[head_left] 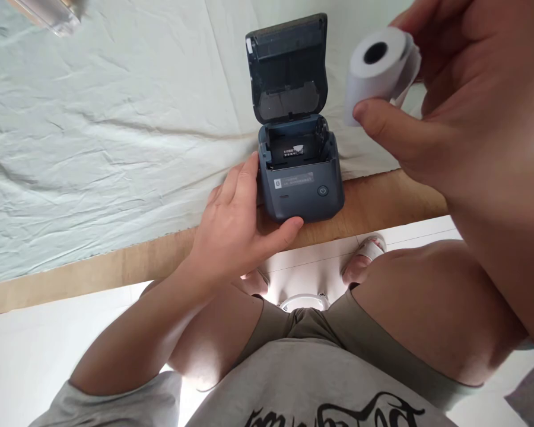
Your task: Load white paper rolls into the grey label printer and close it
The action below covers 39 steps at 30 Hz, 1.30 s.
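Observation:
A dark blue label printer sits at the table's front edge with its lid swung up and back. Its paper bay holds no roll, and a small printed sticker shows inside. My left hand grips the printer, fingers along its left side and thumb at the lower front edge. Up to the right, my right hand pinches a white paper roll with a dark core. The roll is held in the air, apart from the printer, and a loose flap of paper hangs from its right side.
A wrinkled pale green cloth covers the table, leaving a strip of bare wooden edge along the front. At the far upper left lies a clear plastic object, partly cut off. My legs are just below the edge.

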Motion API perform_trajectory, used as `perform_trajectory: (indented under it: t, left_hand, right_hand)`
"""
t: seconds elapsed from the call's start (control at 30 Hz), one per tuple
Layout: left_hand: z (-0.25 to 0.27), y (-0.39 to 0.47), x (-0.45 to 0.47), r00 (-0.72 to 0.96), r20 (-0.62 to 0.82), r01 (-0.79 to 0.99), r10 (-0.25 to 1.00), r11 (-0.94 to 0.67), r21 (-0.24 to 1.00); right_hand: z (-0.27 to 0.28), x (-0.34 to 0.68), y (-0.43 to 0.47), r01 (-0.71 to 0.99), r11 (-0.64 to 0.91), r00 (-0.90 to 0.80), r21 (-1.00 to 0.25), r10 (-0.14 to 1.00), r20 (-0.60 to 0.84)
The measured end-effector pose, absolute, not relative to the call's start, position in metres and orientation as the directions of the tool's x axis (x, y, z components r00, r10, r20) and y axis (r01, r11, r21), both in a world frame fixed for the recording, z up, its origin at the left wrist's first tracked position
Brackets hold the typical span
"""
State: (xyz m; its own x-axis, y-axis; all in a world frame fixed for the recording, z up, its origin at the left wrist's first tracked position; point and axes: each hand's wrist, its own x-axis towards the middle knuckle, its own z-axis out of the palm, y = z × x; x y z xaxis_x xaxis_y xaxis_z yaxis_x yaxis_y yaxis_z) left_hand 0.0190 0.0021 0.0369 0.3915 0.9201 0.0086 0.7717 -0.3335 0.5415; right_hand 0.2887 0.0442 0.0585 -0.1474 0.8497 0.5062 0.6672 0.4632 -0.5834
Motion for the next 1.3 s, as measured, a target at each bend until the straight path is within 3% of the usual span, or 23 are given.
perform_trajectory:
  t: [0.13,0.2,0.5,0.73,0.83,0.97,1.1,1.3]
  left_hand:
    - [0.036,0.003,0.017,0.395,0.019,0.770,0.918,-0.343,0.539]
    - [0.036,0.002,0.017,0.391,0.013,0.773,0.920,-0.336,0.539]
    - [0.037,0.001,0.014,0.408,0.002,0.751,0.913,-0.337,0.568]
    - [0.034,0.000,0.013,0.418,0.002,0.752,0.909,-0.347,0.560]
    - [0.033,0.001,0.010,0.441,0.107,0.720,0.891,-0.422,0.550]
    - [0.037,0.003,0.008,0.472,0.375,0.621,0.798,-0.603,0.500]
    - [0.038,0.007,0.013,0.520,0.393,0.591,0.758,-0.652,0.476]
    - [0.023,0.012,0.015,0.605,0.484,0.550,0.632,-0.772,0.321]
  right_hand:
    - [0.068,0.266,0.044,0.767,0.540,-0.313,-0.347,0.786,0.533]
    - [0.068,0.257,0.048,0.766,0.564,-0.361,-0.309,0.774,0.520]
    - [0.056,0.251,0.065,0.704,0.442,-0.301,-0.557,0.895,0.330]
    - [0.055,0.251,0.066,0.630,0.388,-0.270,-0.673,0.922,0.278]
    - [0.056,0.249,0.062,0.570,0.366,-0.260,-0.735,0.929,0.261]
    - [0.058,0.250,0.054,0.519,0.386,-0.264,-0.763,0.921,0.286]
    - [0.057,0.252,0.047,0.501,0.445,-0.343,-0.742,0.890,0.301]
    - [0.053,0.257,0.044,0.456,0.479,-0.370,-0.751,0.869,0.330]
